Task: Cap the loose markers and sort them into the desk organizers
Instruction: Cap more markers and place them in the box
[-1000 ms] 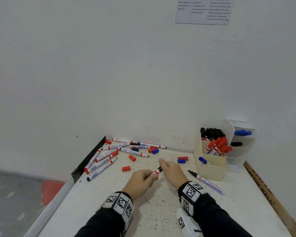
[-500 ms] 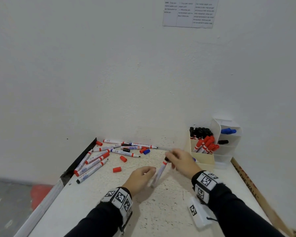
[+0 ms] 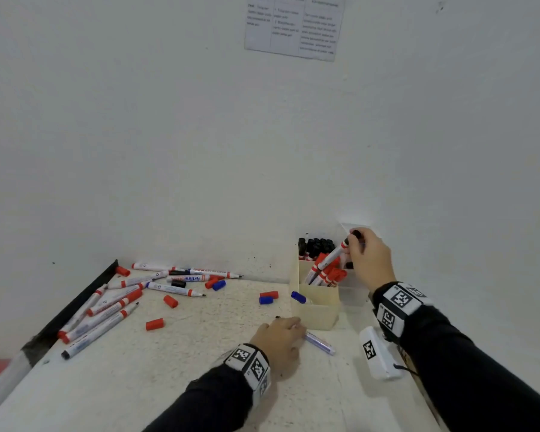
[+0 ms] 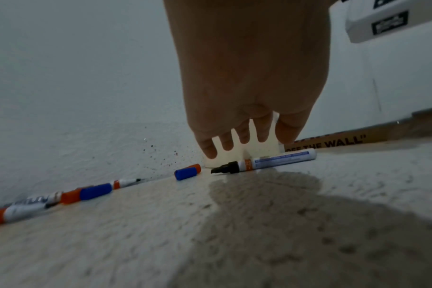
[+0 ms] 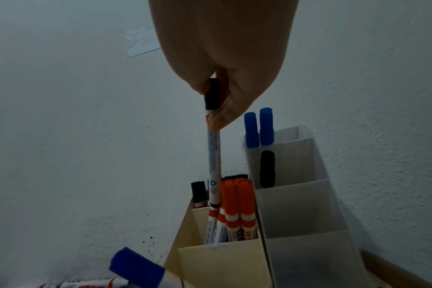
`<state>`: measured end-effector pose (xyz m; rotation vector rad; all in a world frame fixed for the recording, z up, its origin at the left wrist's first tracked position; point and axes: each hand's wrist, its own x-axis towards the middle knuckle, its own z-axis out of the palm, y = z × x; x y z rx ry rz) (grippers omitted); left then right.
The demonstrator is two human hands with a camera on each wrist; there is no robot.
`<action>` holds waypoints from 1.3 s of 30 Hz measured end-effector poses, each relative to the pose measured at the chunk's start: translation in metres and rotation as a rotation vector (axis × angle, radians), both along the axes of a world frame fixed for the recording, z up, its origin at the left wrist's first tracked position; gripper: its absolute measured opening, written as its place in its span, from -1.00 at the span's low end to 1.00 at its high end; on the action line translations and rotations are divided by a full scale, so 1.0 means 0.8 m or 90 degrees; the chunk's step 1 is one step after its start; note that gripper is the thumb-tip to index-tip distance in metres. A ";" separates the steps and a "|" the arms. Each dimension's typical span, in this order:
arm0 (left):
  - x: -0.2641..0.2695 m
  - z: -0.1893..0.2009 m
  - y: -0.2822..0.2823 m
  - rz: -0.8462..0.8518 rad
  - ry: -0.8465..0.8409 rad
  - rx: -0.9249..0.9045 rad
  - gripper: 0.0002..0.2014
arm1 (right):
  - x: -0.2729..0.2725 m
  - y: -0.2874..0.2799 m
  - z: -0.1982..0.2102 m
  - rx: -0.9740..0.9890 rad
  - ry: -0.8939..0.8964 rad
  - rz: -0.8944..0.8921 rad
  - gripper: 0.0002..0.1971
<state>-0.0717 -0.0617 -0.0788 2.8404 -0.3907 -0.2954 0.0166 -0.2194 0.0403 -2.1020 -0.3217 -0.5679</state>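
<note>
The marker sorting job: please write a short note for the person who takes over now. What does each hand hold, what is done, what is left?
Right hand pinches a black-capped white marker above the cream cardboard organizer, its lower end among the red-capped markers.
Left hand is open over an uncapped black-tipped marker on the white table.
Done: black, red and blue markers stand in the organizers.
Left: the loose marker pile and loose red and blue caps.

rough, speckled matt table top (image 4: 234, 243) — glossy plastic markers (image 3: 103, 319), translucent smooth plastic organizer (image 5: 308, 204), textured matt wall (image 3: 169, 151).
</note>
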 end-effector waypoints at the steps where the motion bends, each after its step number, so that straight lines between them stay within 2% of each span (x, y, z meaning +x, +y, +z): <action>1: 0.003 0.000 -0.003 -0.022 0.007 0.029 -0.45 | 0.002 0.001 -0.002 -0.002 0.000 0.009 -0.76; 3: 0.010 -0.002 -0.008 -0.056 0.024 0.094 -0.39 | 0.006 0.004 -0.003 -0.001 -0.012 0.029 -0.76; 6: 0.016 -0.006 -0.011 -0.052 0.040 0.156 -0.32 | 0.014 0.015 -0.004 0.010 -0.043 0.042 -0.77; 10: 0.019 -0.010 -0.008 -0.041 -0.055 0.193 -0.47 | 0.027 0.033 -0.006 -0.016 -0.029 0.044 -0.76; 13: 0.022 -0.015 -0.003 -0.022 -0.048 0.217 -0.45 | 0.033 0.047 -0.007 -0.067 0.010 0.056 -0.75; 15: 0.023 -0.017 0.002 0.001 -0.052 0.200 -0.44 | 0.036 0.055 -0.007 -0.092 0.023 0.056 -0.74; 18: 0.026 -0.022 0.009 0.048 -0.077 0.134 -0.55 | 0.042 0.066 -0.001 -0.135 -0.001 0.026 -0.72; 23: 0.026 -0.023 0.027 0.078 -0.073 0.118 -0.66 | 0.056 0.073 -0.002 -0.114 0.002 -0.003 -0.72; 26: 0.021 -0.015 0.040 0.081 -0.040 0.094 -0.66 | 0.065 0.075 -0.011 -0.110 0.035 -0.026 -0.73; 28: 0.015 -0.010 0.048 0.093 -0.006 0.029 -0.64 | 0.068 0.076 -0.014 -0.103 0.044 -0.043 -0.72; 32: 0.005 -0.002 0.070 0.159 0.000 -0.211 -0.69 | 0.070 0.080 -0.006 -0.046 0.039 -0.042 -0.73; 36: -0.002 0.008 0.094 0.203 -0.117 -0.487 -0.80 | 0.063 0.082 0.007 0.086 -0.028 -0.065 -0.73; 39: -0.005 0.016 0.102 0.263 -0.187 -0.699 -0.78 | 0.065 0.083 0.006 0.102 -0.014 -0.065 -0.73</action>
